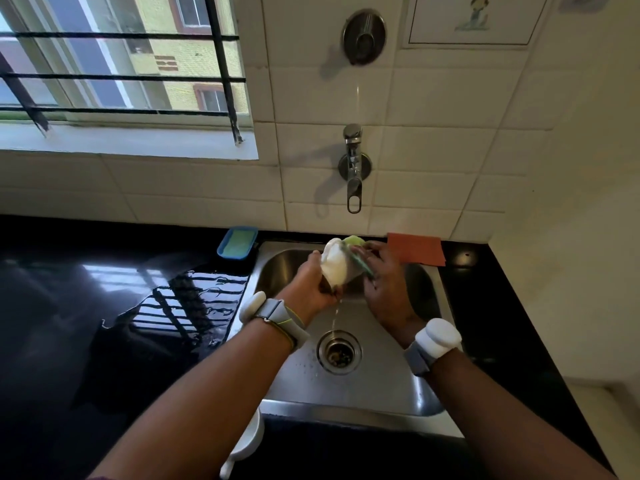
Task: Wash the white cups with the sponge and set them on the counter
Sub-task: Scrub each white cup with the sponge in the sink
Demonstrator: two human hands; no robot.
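I see the left hand [311, 289] wrapped around a white cup [335, 266], fingers curled tight on its base, tilted over the sink [381, 386]; the right hand [384, 285] presses a sponge [356, 252] against the cup's side, fingers flat together on it; water dribbles toward the drain [339, 351] (another cup [247, 441] sits on the black surface [104, 306], near edge).

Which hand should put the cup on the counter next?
Left, probably. The left hand already grips the white cup, beside the wet counter. The right hand is busy with the sponge.
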